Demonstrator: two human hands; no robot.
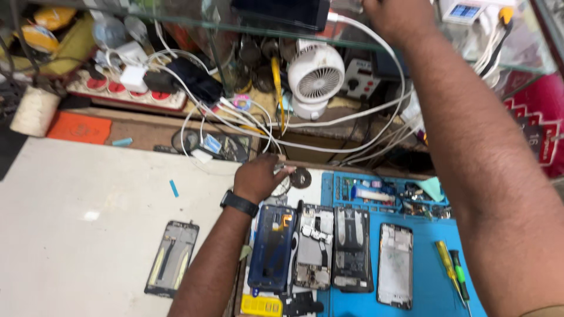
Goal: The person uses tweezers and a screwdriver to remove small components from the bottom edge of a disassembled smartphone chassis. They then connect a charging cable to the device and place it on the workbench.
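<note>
My left hand [258,176], with a black watch on the wrist, rests at the far edge of the work surface, its fingers closed on a small metal part beside a round black disc [301,177]. My right hand [396,17] reaches up to the glass shelf [176,20], next to a dark phone [282,12] with a white cable [376,44] plugged in; its fingers are cut off by the frame edge. Below lie several opened phones: a blue back shell [271,246], a bare board frame [314,246], a dark frame [352,249] and a grey frame [395,264].
A blue repair mat [429,282] holds two screwdrivers [452,270] and a tray of small parts [382,192]. A phone screen frame [172,257] lies on the white board at left. Behind are a small white fan [315,79], a red-switched power strip [126,91] and tangled white cables.
</note>
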